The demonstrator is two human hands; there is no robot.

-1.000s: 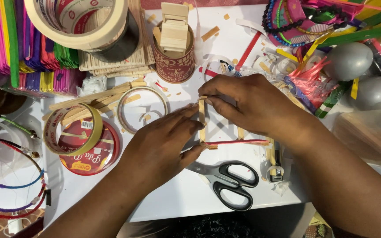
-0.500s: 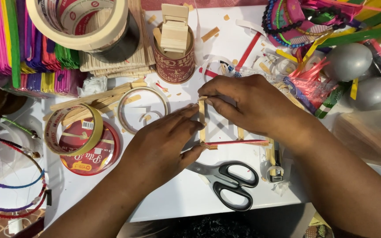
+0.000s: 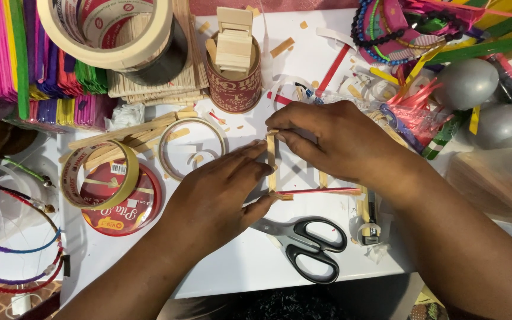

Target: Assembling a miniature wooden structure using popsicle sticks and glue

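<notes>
Head view, looking down on a white surface (image 3: 232,272).

- Stick frame (image 3: 272,172): pale wooden sticks with one red stick along the bottom edge, lying flat at the centre of the surface, between both hands.
- Left hand (image 3: 217,195): fingers extended, tips pressed against the frame's upright stick; thumb at its lower corner.
- Right hand (image 3: 339,142): fingers curled, pinching the top end of the same stick.
- Scissors (image 3: 303,243): black-handled, just below the frame, untouched.
- Red tin (image 3: 232,86): holds a small stick chair, above the hands.
- Tape rolls (image 3: 99,175): left of the left hand, one on a round red lid.
- Coloured sticks (image 3: 13,53): stacked at upper left.
- Grey balloons (image 3: 481,101): upper right.
</notes>
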